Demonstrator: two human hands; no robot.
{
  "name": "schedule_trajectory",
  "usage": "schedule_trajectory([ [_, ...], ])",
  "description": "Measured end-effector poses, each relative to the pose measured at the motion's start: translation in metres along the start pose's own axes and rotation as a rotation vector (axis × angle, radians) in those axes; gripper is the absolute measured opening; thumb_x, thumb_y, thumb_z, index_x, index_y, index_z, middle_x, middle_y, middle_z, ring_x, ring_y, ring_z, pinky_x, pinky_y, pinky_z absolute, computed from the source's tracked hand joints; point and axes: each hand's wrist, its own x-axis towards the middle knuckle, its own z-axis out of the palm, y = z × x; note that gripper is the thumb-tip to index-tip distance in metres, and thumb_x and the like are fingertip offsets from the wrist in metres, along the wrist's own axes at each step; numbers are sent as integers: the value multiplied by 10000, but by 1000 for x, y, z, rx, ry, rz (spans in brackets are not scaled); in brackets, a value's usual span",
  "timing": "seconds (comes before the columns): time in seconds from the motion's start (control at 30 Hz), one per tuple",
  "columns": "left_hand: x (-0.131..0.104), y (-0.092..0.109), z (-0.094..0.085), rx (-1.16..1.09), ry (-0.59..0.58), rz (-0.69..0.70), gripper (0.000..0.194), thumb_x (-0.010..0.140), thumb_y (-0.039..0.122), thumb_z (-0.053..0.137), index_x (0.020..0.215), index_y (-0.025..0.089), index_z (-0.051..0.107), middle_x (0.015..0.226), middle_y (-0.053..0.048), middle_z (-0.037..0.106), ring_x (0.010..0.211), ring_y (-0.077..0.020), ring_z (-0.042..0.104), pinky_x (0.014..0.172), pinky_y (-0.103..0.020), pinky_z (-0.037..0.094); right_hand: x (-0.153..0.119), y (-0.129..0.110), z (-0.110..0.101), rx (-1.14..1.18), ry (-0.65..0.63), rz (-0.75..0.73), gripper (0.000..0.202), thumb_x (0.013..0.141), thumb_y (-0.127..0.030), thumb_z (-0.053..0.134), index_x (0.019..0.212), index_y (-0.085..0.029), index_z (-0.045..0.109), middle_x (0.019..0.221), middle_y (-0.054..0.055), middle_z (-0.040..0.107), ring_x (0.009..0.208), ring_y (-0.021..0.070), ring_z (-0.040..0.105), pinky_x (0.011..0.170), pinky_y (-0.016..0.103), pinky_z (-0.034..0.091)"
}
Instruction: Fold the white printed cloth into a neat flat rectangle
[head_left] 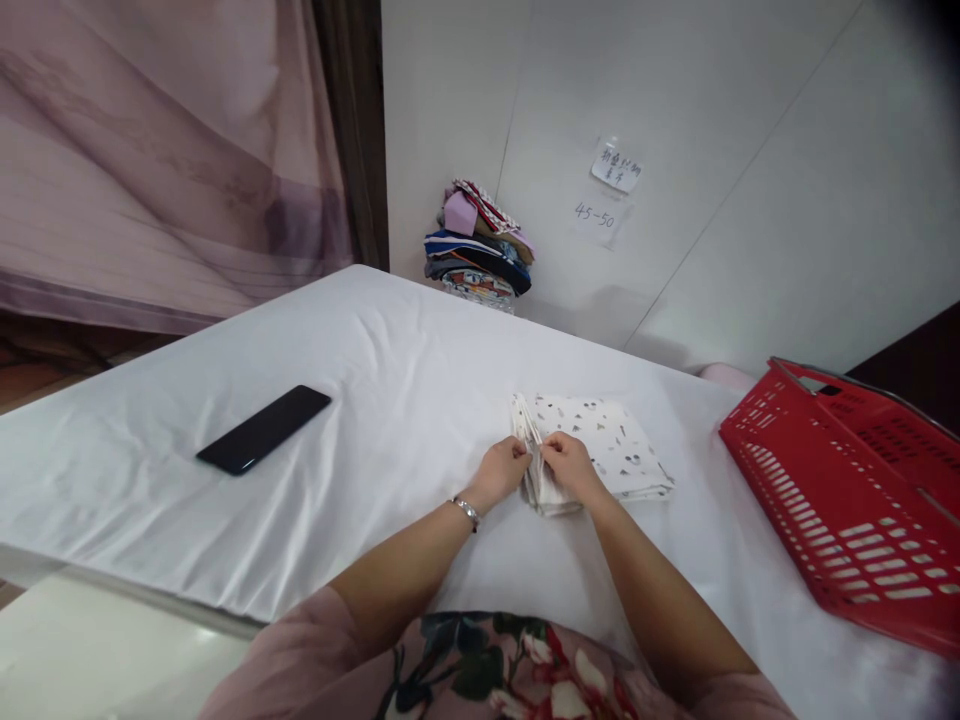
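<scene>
A folded white cloth (611, 440) with small dark printed figures lies on the white-covered table (420, 390), right of the middle. Its layers stand up a little along the left edge, where both hands are. My left hand (504, 472), with a bracelet at the wrist, pinches the left edge of the cloth. Just to the right, my right hand (568, 464) grips the neighbouring layers with thumb and fingers. The fingertips of the two hands are close together, with cloth between them.
A black phone (264, 430) lies at the left of the table. At the right stands a red plastic basket (840, 500). A stack of folded clothes (480, 245) rises beyond the far edge, by the wall with paper notes (616, 166). A pink curtain (165, 150) hangs at the left.
</scene>
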Motion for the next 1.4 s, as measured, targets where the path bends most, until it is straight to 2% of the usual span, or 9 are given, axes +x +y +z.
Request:
schedule_trajectory([
  [0.13, 0, 0, 0, -6, -7, -30, 109, 764, 224, 533, 812, 173, 616, 673, -19, 648, 677, -137, 600, 609, -213, 427, 3, -3, 1, -32, -20, 16, 130, 748, -250, 512, 653, -194, 581, 626, -15, 608, 603, 127, 528, 559, 215, 336],
  [0.23, 1, 1, -1, 6, -21, -36, 124, 758, 204, 528, 827, 171, 626, 683, -25, 655, 682, -143, 604, 616, -220, 432, 6, -7, 2, -83, -35, 30, 137, 747, -297, 553, 660, -197, 587, 664, -3, 623, 631, 136, 534, 561, 223, 317],
  [0.47, 0, 1, -1, -22, -50, -35, 120, 774, 221, 514, 825, 175, 612, 603, -1, 626, 548, -120, 570, 542, -213, 407, 9, -11, 1, -188, -71, 37, 154, 772, -325, 550, 693, -198, 584, 681, 7, 621, 652, 144, 540, 555, 228, 310],
  [0.73, 0, 2, -1, -25, -53, -53, 122, 773, 218, 514, 817, 164, 614, 546, 15, 597, 497, -103, 544, 522, -203, 396, 14, -10, -2, -162, -114, 12, 123, 751, -239, 554, 650, -192, 607, 666, 11, 627, 661, 149, 556, 571, 231, 329],
  [0.9, 1, 1, 0, -25, -32, -24, 112, 780, 238, 515, 777, 172, 605, 557, 10, 607, 541, -114, 568, 552, -205, 406, 12, -6, -4, -108, -134, -5, 142, 771, -249, 536, 664, -196, 613, 600, -9, 608, 626, 139, 559, 572, 227, 347],
  [1.07, 3, 0, 0, -23, -76, -43, 135, 798, 250, 489, 787, 167, 595, 501, 20, 573, 451, -103, 527, 499, -204, 390, 10, -5, -4, -81, -140, 14, 125, 759, -249, 534, 676, -193, 609, 572, -19, 592, 580, 128, 543, 556, 225, 349],
  [1.4, 3, 1, -3, -23, -103, -44, 169, 792, 219, 447, 749, 155, 597, 474, 14, 547, 421, -107, 513, 461, -204, 375, 15, -8, -2, -130, -131, 37, 92, 703, -227, 550, 640, -190, 606, 643, 8, 610, 628, 140, 526, 561, 231, 314],
])
